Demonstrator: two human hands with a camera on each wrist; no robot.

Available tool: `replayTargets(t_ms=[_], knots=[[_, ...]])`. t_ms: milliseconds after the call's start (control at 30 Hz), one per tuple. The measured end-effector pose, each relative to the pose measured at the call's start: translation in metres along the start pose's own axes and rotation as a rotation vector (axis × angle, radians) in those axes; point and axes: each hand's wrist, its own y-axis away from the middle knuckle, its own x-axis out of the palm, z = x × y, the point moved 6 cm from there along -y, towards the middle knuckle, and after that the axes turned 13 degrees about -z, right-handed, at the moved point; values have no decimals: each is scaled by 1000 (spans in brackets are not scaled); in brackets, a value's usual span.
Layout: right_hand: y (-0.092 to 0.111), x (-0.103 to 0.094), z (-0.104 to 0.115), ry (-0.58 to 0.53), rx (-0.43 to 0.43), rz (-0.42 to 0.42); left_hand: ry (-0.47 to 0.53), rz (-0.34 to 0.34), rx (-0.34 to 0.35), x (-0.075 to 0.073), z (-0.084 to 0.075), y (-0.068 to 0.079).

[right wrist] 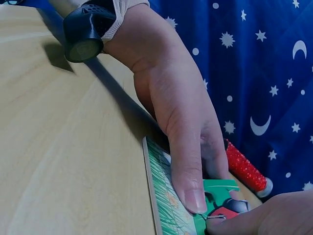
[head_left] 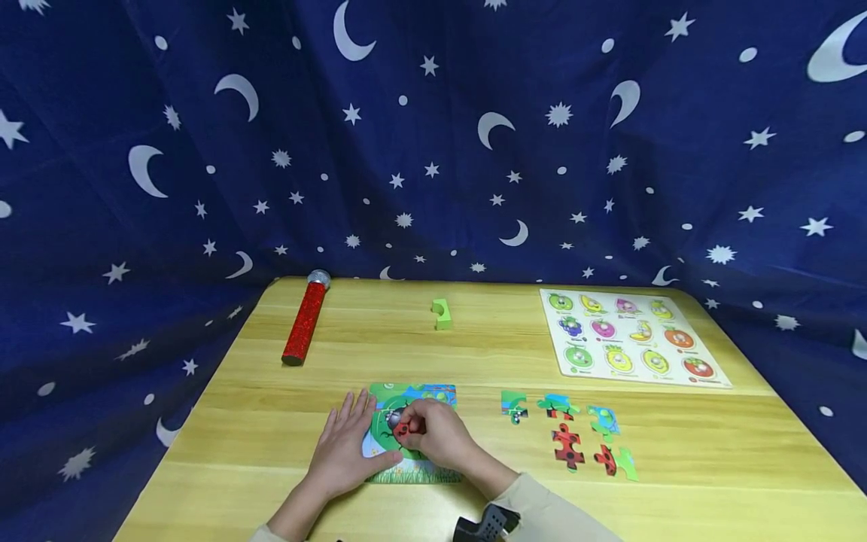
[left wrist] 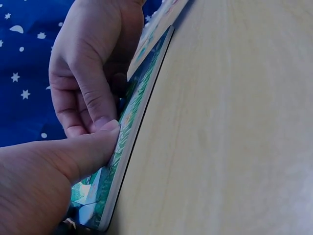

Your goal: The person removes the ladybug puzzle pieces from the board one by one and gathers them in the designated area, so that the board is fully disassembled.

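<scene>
A ladybug jigsaw board (head_left: 420, 476) with a grass border lies at the table's near middle. Over it, my right hand (head_left: 440, 435) pinches a puzzle piece (head_left: 401, 430) with red on it between thumb and curled fingers; the fingers hide part of the piece. My left hand (head_left: 347, 450) rests on the board's left side, fingers extended and thumb across the lower part. In the left wrist view, the left thumb (left wrist: 93, 152) lies near the right fingertips. The right wrist view shows green and red puzzle artwork (right wrist: 221, 187) beside the right thumb.
Several loose puzzle pieces (head_left: 567, 446) lie right of the board. Behind them is a fruit peg board (head_left: 552, 339). A red glittery toy microphone (head_left: 306, 322) lies at the back left, and a green notched block (head_left: 443, 315) at the back middle. A starry blue cloth (head_left: 433, 135) hangs behind.
</scene>
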Motion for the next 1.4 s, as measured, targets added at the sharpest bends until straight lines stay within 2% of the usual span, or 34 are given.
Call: replayTargets(t_ms=[200, 433, 767, 967, 1067, 1167, 1300, 1400], knots=[[3, 3, -2, -10, 11, -21, 4, 1, 8, 1, 1, 2], [4, 3, 7, 132, -123, -87, -13, -7, -9, 1, 5, 4], [4, -2, 9, 212, -152, -104, -10, -12, 7, 2, 4, 1], [4, -8, 12, 259, -208, -167, -12, 3, 12, 2, 2, 0], [5, -21, 11, 228, -196, -197, -11, 2, 14, 2, 3, 0], [10, -43, 5, 150, -146, -229, -11, -2, 15, 3, 3, 0], [25, -79, -16, 75, -51, -282, -5, 1, 20, 1, 1, 0], [41, -107, -35, 70, 18, -322, 8, 8, 15, -1, 0, 1]])
